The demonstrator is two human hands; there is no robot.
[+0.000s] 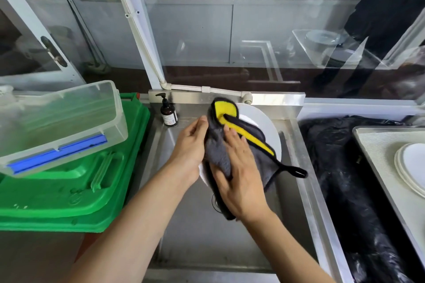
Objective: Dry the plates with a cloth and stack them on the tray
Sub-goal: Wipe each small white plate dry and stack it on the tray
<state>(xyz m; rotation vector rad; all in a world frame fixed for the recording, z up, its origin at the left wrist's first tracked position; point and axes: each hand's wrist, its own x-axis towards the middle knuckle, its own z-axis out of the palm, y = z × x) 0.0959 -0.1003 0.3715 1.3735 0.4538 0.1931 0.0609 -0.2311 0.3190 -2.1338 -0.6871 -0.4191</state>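
Both hands work one white plate (259, 126): left (192, 142) holds it, right (241, 174) presses the grey-yellow cloth (220, 147) flat.

bright daylight, glassy reflections, warped edges

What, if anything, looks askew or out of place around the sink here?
One thing: the clear plastic box with the blue strip sits tilted on the green bin lid, its left end past the lid's edge. Otherwise nothing odd: both hands work the cloth over the plate above the sink, and plates lie stacked on the tray.
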